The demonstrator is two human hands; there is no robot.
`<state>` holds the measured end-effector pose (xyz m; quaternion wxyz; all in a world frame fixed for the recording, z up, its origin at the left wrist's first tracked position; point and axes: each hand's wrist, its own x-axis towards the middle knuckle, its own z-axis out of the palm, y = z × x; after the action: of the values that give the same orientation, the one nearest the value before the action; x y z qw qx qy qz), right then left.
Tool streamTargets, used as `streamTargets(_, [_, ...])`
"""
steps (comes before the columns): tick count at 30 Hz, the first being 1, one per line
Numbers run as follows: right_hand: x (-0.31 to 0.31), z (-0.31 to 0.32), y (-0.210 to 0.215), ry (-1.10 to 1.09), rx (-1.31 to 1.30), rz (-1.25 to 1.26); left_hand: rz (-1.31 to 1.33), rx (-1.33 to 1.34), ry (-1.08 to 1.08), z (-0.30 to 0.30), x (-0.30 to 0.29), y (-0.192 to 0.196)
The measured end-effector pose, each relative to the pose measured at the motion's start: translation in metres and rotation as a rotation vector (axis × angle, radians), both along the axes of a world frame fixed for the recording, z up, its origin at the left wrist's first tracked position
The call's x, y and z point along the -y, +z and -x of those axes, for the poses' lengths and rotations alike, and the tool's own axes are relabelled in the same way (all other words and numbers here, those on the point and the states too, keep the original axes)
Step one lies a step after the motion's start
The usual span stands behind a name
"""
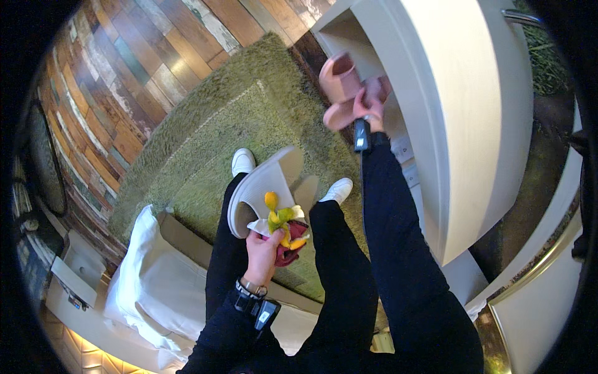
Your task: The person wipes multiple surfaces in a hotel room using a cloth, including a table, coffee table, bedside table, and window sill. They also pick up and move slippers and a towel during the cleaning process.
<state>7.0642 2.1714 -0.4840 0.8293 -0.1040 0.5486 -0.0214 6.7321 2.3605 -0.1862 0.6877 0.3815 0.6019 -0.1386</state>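
My left hand [264, 254] is closed around a bunch of artificial flowers [281, 217], yellow and dark red with white petals. Just beyond the flowers, a pair of pale grey slippers [265, 177] is held off the floor in front of my legs; the grip on them is partly hidden. Farther off to the right, my right hand [369, 107] is closed on a pair of pink slippers [340, 80], slightly blurred. These slippers are beside the open compartment of a white cabinet [430, 81].
Under my white shoes [243, 161] lies a green shaggy rug [205, 143] over a multicoloured plank floor [137, 68]. White bedding or a covered seat [159, 280] is at lower left. Wall sockets [403, 149] show beside the cabinet's opening. A dark round object [47, 156] stands far left.
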Motion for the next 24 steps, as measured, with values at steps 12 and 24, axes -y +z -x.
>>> streamTargets(12, [-0.004,-0.059,-0.091,1.254,-0.05,1.669,0.133,-0.039,-0.146,-0.031,-0.007,-0.005])
streamTargets(24, [-0.012,-0.087,-0.089,1.093,0.132,1.837,0.178,-0.054,-0.093,-0.038,-0.01,-0.007])
